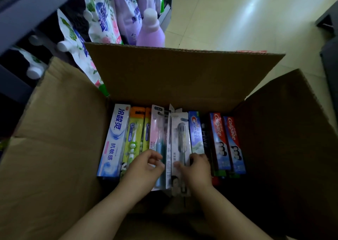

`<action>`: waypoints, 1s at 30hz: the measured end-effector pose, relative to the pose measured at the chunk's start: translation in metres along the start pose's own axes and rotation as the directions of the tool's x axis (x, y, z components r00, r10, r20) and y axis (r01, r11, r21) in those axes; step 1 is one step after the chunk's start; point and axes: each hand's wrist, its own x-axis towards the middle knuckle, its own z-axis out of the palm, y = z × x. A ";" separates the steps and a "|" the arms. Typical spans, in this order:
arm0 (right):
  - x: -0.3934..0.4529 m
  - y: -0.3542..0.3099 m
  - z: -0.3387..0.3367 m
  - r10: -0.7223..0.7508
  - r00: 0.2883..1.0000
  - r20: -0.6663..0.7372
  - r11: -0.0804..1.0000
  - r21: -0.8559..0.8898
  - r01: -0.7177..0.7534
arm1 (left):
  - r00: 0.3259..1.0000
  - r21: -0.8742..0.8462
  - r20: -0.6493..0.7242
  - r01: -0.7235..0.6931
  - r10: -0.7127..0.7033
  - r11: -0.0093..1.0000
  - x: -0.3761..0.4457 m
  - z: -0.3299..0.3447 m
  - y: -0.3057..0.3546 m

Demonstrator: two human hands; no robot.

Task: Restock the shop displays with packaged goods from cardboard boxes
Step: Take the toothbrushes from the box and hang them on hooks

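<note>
Reaching: our hands in the cardboard box [182,78]
Left hand [144,166]: curled, pinching the pink toothbrush pack [157,135]
Right hand [196,168]: fingers gripping the grey toothbrush pack [181,135]

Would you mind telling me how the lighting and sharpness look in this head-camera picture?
Head view: window glare washes the tiled floor; the cardboard box interior is dim, its right side nearly black; the detergent pouches at upper left are blurred; wide-angle bending shows at the edges.

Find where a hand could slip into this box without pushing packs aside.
Free: the dark gap between the Colgate boxes and the box's right wall. Crowded: the packs from the white toothpaste box rightward stand tightly together.
</note>
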 end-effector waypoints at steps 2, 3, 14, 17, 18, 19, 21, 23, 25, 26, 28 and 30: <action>-0.002 0.001 -0.011 0.018 0.999 0.036 0.985 0.168 -0.024 | 1.000 -0.008 0.014 0.011 -0.010 1.000 -0.001 -0.001 0.003; -0.004 0.002 -0.018 0.020 0.999 0.051 0.962 0.269 -0.033 | 1.000 -0.006 0.020 0.013 -0.013 1.000 -0.002 -0.001 0.004; -0.042 -0.038 -0.016 -0.236 0.910 0.341 0.811 0.584 -0.009 | 0.981 -0.429 -0.068 0.134 -0.180 0.893 0.003 -0.004 0.007; -0.034 -0.021 -0.016 -0.240 0.955 0.173 0.918 0.362 0.166 | 0.957 -0.420 -0.152 0.163 -0.246 0.893 0.010 -0.015 0.002; -0.032 -0.016 -0.016 -0.240 0.964 0.114 0.937 0.287 0.200 | 0.952 -0.403 -0.175 0.165 -0.252 0.900 0.011 -0.018 0.002; -0.031 -0.012 -0.014 -0.241 0.967 0.084 0.946 0.245 0.215 | 0.949 -0.390 -0.189 0.165 -0.254 0.906 0.011 -0.020 0.001; -0.030 -0.015 -0.010 -0.249 0.961 0.118 0.954 0.201 0.222 | 0.944 -0.392 -0.201 0.168 -0.263 0.905 0.012 -0.023 -0.001; -0.031 -0.021 -0.004 -0.235 0.953 0.193 0.966 0.160 0.206 | 0.937 -0.395 -0.209 0.181 -0.280 0.901 0.012 -0.024 -0.003; -0.033 -0.022 0.003 -0.205 0.955 0.215 0.976 0.120 0.182 | 0.929 -0.406 -0.224 0.186 -0.295 0.895 0.011 -0.024 -0.005; -0.034 -0.019 0.006 -0.189 0.960 0.205 0.980 0.099 0.171 | 0.927 -0.409 -0.231 0.182 -0.294 0.894 0.010 -0.024 -0.005; -0.033 -0.014 0.006 -0.166 0.972 0.168 0.985 0.076 0.155 | 0.927 -0.400 -0.238 0.179 -0.291 0.899 0.009 -0.024 -0.005; -0.030 -0.008 -0.002 -0.136 0.982 0.128 0.985 0.127 0.120 | 0.928 -0.408 -0.231 0.180 -0.292 0.895 0.007 -0.024 -0.005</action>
